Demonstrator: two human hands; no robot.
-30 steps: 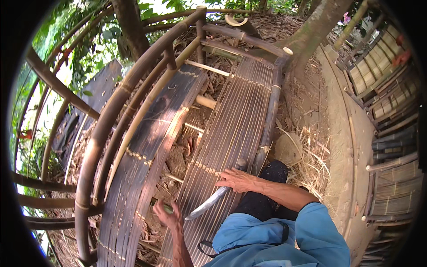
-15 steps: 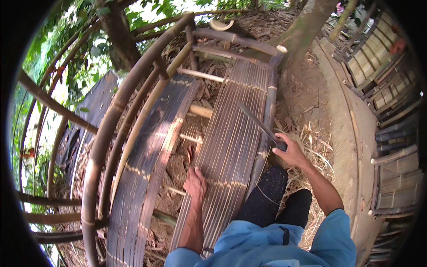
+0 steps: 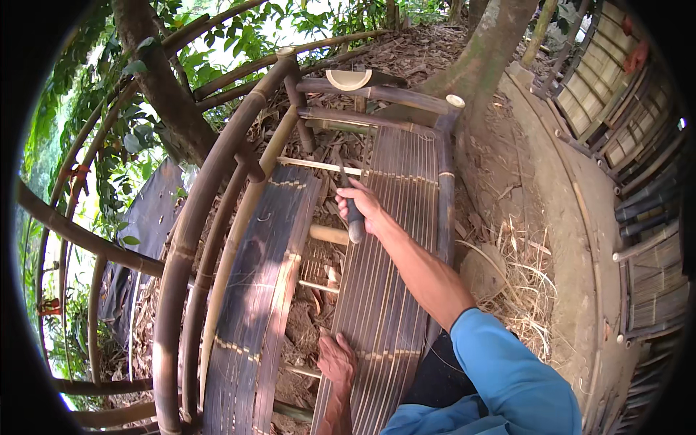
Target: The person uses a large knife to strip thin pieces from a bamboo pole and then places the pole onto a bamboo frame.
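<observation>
blue sleeve point(image 3: 507, 377), dark striped bamboo slat panel point(image 3: 395, 290).

One view only, a head-worn fisheye looking steeply down and forward from above the person's own arms. The right hand point(image 3: 360, 206) sits near mid-frame, its blue sleeve point(image 3: 507, 377) entering from the lower right; the left hand point(image 3: 336, 360) lies close to the lower edge. The slat panel point(image 3: 391, 290) runs from bottom centre up to the frame's middle, close below the lens. Bamboo poles point(image 3: 210, 196) bow along the left; a tree trunk point(image 3: 486, 58) stands at upper right, farther off. Corners are black.
</observation>
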